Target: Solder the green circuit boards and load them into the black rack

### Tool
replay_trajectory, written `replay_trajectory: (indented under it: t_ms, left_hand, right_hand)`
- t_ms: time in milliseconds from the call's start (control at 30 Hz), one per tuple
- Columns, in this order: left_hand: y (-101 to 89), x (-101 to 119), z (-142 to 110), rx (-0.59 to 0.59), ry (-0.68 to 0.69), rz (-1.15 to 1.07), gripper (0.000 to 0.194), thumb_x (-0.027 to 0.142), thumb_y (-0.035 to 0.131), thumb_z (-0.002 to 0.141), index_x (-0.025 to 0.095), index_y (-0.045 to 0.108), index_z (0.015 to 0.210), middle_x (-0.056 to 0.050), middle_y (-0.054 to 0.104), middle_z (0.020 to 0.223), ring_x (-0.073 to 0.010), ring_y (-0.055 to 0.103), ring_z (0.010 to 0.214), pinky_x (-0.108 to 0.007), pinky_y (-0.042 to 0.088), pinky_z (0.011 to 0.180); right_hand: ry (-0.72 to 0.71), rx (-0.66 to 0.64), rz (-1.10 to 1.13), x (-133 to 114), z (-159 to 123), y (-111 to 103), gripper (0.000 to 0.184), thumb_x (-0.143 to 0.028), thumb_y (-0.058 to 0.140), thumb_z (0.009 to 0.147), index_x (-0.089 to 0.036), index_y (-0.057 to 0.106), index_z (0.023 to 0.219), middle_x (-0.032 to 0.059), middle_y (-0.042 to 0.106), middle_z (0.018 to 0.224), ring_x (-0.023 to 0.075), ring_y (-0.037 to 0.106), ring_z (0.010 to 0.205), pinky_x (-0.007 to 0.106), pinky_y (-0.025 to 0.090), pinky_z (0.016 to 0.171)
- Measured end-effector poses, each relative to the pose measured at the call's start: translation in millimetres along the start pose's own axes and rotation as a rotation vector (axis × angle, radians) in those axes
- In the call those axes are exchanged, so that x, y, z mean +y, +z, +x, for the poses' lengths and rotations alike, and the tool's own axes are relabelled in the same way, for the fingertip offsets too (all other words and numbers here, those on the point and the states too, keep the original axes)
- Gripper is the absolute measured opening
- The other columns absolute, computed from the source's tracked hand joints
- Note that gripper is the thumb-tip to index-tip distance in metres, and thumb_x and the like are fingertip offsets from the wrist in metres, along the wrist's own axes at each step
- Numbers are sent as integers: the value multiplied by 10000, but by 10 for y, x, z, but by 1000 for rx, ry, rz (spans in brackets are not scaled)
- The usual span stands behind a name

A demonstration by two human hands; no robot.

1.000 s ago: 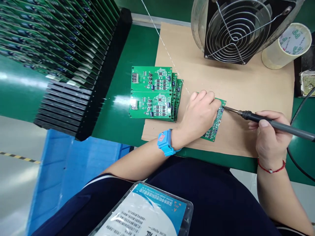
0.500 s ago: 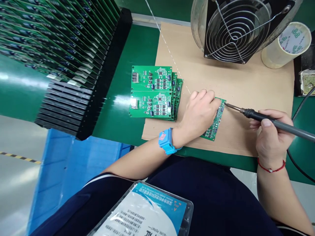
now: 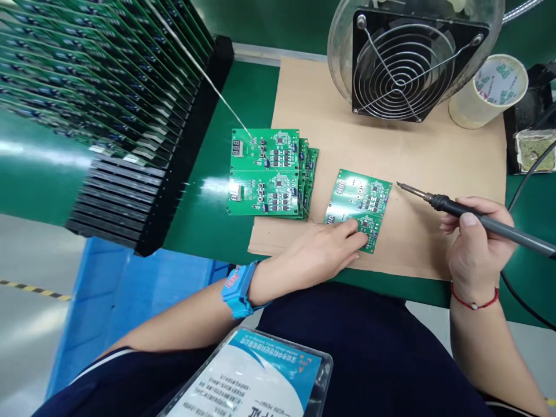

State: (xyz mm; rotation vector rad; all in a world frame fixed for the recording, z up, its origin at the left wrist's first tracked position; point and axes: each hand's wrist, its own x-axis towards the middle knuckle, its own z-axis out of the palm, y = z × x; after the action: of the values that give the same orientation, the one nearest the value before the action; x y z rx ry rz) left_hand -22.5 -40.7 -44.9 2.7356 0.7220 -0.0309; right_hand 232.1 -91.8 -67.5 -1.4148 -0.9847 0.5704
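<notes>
A green circuit board (image 3: pixel 358 202) lies flat on the brown cardboard sheet (image 3: pixel 417 150). My left hand (image 3: pixel 324 250) rests at the board's near edge, fingers stretched flat with the fingertips on its lower part. My right hand (image 3: pixel 475 243) is closed around a dark soldering iron (image 3: pixel 473 217), whose tip points left and hovers just off the board's right corner. A thin solder wire (image 3: pixel 204 78) runs from the upper left down to the stack of green boards (image 3: pixel 269 174) beside it.
A black rack (image 3: pixel 130 116) filled with several green boards stands at the left. A caged fan (image 3: pixel 403 58) sits at the back, a tape roll (image 3: pixel 490 92) to its right, and a sponge tray (image 3: pixel 534 147) at the far right. A blue crate (image 3: pixel 143 289) is below the bench edge.
My left hand slid off the top of the board toward me, uncovering it. The solder wire swung left onto the stack. The iron tip came off the board's edge.
</notes>
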Motion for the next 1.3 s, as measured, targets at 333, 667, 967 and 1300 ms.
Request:
replay_trajectory:
  t_ms: [333, 667, 967, 1300]
  left_hand:
    - [47, -102, 240, 199, -162, -148, 155, 162, 471, 1003, 175, 593, 1097, -67, 641, 996, -182, 617, 846, -290, 482, 670]
    - [84, -103, 470, 324, -304, -47, 234, 72, 413, 945, 172, 623, 920, -101, 636, 955, -248, 598, 907, -390, 516, 825]
    - [134, -86, 530, 277, -283, 48, 259, 112, 414, 1002, 158, 665, 959, -92, 633, 938, -242, 587, 900, -360, 469, 800]
    - [197, -94, 438, 426, -187, 22, 308, 60, 413, 959, 178, 684, 874, -72, 627, 900, -214, 567, 862, -331, 469, 783]
  right_hand:
    - [-12, -25, 2, 0, -2, -29, 157, -344, 743, 859, -222, 754, 958, 11, 720, 767, 145, 675, 579, 278, 572, 517]
    - [-29, -204, -31, 30, -31, -78, 148, -366, 715, 881, -234, 746, 940, -13, 719, 772, 138, 674, 586, 272, 539, 523]
    - [-58, -266, -62, 1, -31, -80, 154, -371, 704, 925, -237, 745, 989, -12, 734, 799, 136, 691, 626, 266, 559, 558]
    - [-72, -225, -29, 18, -44, -90, 137, -381, 723, 901, -263, 749, 966, -14, 712, 805, 145, 677, 620, 286, 525, 539]
